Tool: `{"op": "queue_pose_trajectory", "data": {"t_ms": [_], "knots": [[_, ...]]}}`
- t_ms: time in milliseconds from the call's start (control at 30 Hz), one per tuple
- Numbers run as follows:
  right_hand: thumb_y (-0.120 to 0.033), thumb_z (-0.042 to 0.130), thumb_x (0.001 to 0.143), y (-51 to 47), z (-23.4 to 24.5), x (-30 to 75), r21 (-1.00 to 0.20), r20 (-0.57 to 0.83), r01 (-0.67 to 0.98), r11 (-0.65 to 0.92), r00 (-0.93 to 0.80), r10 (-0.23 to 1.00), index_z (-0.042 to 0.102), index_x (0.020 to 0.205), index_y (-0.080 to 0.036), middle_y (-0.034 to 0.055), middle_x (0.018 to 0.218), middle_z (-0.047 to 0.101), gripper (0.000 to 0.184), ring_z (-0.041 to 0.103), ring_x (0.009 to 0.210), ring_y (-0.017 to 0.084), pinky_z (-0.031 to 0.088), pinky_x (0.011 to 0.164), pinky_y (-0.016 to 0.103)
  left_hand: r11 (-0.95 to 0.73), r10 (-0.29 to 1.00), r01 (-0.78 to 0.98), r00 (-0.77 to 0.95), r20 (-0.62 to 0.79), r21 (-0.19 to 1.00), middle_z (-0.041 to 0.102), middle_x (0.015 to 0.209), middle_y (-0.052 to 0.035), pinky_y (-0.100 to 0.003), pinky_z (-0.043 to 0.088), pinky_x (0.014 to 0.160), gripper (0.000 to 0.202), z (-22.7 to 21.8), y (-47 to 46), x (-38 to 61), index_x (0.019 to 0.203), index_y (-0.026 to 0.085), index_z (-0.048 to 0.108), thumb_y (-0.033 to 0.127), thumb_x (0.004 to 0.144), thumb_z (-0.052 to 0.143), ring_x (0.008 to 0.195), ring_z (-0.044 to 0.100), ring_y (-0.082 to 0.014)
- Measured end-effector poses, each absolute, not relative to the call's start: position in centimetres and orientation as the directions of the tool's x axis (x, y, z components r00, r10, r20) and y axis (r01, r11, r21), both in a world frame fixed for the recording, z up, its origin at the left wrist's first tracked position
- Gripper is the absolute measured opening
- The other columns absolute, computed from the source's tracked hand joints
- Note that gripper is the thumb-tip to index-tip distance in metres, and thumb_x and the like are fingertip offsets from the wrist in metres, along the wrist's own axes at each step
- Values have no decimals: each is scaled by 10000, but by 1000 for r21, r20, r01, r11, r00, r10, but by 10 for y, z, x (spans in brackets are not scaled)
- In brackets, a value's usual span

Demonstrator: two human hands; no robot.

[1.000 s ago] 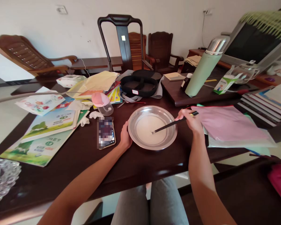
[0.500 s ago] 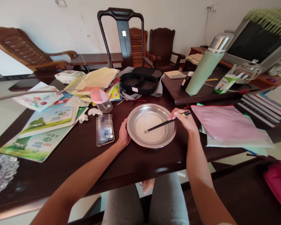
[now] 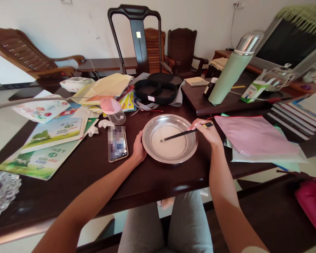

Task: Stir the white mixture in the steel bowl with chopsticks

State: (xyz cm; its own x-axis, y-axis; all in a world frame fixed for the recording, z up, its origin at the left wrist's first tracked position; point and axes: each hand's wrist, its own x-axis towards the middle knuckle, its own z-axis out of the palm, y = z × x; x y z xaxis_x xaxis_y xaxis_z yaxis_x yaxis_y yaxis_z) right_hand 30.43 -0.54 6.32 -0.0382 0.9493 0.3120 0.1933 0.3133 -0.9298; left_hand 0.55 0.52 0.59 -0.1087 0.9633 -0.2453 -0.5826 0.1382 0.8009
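Observation:
A shallow steel basin [image 3: 170, 160] sits on the dark table, with a milky, pale mixture [image 3: 171, 144] in its bottom. My left hand [image 3: 139, 147] grips the basin's left rim, its fingers partly hidden behind the edge. Over the right rim, my right hand [image 3: 205, 130] is closed around black chopsticks [image 3: 177, 135]. They slant down to the left, and their tips touch the pale mixture near the middle of the basin. Whether the tips reach below its surface I cannot tell.
A phone [image 3: 117, 144] lies left of the basin, near a pink-lidded cup [image 3: 113, 110] and crumpled tissues. Booklets [image 3: 50, 147] spread at the left. A black case [image 3: 155, 91] is behind; a pink folder [image 3: 255, 135] and a green thermos [image 3: 230, 75] are at the right.
The chopstick tips have shifted slightly left and up within the basin, with my right hand tilting along. My left hand stays on the rim. The whole view has moved slightly.

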Motion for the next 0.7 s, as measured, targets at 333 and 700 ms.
{"op": "queue_pose_trajectory", "data": {"t_ms": [333, 700], "knots": [[-734, 778, 861, -7, 59, 318, -934, 350, 118, 338, 102, 931, 690, 558, -267, 23, 590, 723, 563, 734, 648, 245, 575, 758, 405, 157, 955, -578, -118, -273, 801, 831, 974, -27, -381, 555, 1051, 357, 1, 7, 3, 841, 224, 749, 552, 748, 853, 1173, 740, -299], [-752, 752, 872, -8, 59, 318, -932, 350, 169, 322, 177, 920, 676, 573, -276, 25, 614, 742, 567, 774, 695, 265, 615, 832, 437, 172, 949, -583, -118, -292, 794, 802, 886, -22, -365, 564, 983, 327, -1, 8, 2, 810, 224, 746, 535, 770, 841, 1053, 750, -280]]}}
